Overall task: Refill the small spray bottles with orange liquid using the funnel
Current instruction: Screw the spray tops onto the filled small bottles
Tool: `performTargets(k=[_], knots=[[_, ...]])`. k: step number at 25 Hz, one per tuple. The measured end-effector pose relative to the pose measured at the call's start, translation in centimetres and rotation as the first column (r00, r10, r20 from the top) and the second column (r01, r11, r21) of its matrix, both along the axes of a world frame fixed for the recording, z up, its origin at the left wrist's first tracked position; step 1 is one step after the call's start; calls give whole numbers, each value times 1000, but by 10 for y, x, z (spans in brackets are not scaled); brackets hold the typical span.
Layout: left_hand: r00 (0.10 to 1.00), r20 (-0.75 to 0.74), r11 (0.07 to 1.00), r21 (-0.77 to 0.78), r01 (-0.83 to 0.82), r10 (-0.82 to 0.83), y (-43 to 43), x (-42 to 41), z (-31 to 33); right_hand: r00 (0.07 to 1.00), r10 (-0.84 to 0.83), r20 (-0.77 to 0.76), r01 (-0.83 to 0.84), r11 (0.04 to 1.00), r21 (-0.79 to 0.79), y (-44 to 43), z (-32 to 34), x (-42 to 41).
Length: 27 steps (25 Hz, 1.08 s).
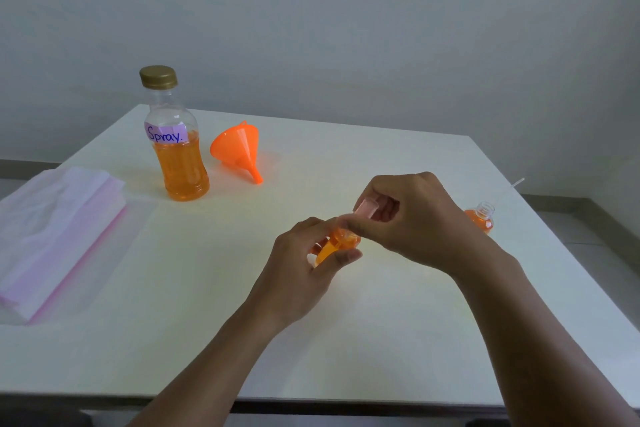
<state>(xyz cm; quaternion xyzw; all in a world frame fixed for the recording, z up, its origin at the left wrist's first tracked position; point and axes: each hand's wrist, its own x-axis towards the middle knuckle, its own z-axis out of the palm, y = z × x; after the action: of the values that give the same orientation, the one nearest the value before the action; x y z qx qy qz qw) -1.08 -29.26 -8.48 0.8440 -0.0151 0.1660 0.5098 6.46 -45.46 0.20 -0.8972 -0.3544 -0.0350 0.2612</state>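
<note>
Left hand point(300, 269) grips bottle point(333, 247), right hand point(417, 217) — pinching cap point(367, 208)

My counter point(346, 340) is white. Upper left, the big bottle point(169, 109): orange liquid point(181, 172), gold cap point(158, 76), lilac label point(165, 132) lettered blue. The funnel point(237, 147) is bright orange, and the cloth point(59, 229) at left is pink and white. My left grip point(301, 270) has an orange small bottle point(334, 246), my right grip point(415, 218) a clear top point(367, 209).

Single head-worn view, looking forward and down, close over the table point(346, 340), facing the far wall point(346, 28).
</note>
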Motion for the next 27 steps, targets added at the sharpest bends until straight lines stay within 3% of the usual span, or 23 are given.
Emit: performTargets(k=[2,7,12,16,21,25,27], knots=[[1000,-1,999,-36,-12,12,0,0,1,999,-35,-38,35,999,-5,-2,-1,2],[998,-25,991,-125,-56,54,5,0,2,977,147,-153,-129,984,123,-15,2,6],[998,-26,986,-158,-52,49,6,-1,3,995,-37,-93,46,995,87,-9,0,4],[999,-51,987,-161,-8,0,7,0,0,974,94,-204,-69,989,128,-13,-3,4],[996,-77,991,-127,31,-41,4,1,-5,980,-130,-148,126,991,-33,-5,-10,4],[996,-82,992,-120,27,-37,6,3,-6,966,34,-257,-19,998,61,-18,-7,7],[995,-85,992,-121,34,-45,6,3,-6,977,18,-211,-5,998,62,-16,-12,7]])
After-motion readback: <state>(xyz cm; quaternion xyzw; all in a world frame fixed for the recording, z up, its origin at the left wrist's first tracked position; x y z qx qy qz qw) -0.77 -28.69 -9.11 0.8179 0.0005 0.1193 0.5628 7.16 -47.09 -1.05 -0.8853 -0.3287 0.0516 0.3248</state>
